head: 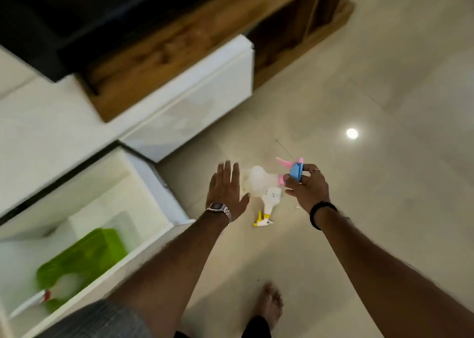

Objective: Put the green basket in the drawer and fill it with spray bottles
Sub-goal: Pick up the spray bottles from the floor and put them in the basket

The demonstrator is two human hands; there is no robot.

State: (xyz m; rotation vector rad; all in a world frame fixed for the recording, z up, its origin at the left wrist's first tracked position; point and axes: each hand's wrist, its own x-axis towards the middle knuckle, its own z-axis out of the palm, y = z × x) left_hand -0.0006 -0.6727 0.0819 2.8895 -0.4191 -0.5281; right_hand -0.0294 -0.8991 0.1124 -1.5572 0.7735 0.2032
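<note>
The open white drawer (pixel 143 250) sits at about eight o'clock in the view, and inside it, toward its lower left, lies the one bright green plastic basket (pixel 84 258). One spray bottle with a translucent white body and a red collar (pixel 51 292) lies across the basket's near edge, its nozzle end pointing out toward seven o'clock. Two more spray bottles are out on the pale glossy tiled floor (pixel 384 183) near the middle of the view, so three bottles show in all. The right hand (pixel 306 189), wearing a black band on the wrist and a ring on one finger, has its fingers curled around the blue and pink trigger head of the frosted white round-bodied spray bottle (pixel 259 181), whose body points toward nine o'clock. Just beside that bottle, toward six o'clock, lies the small white spray bottle with a yellow trigger (pixel 268 207), flat on the floor with its trigger end nearest the person. The left hand (pixel 225 191), with a metal wristwatch, is spread wide and flat with nothing in it, just at nine o'clock of the frosted bottle; blur hides whether it touches. One bare foot (pixel 270 304) stands at six o'clock.
</note>
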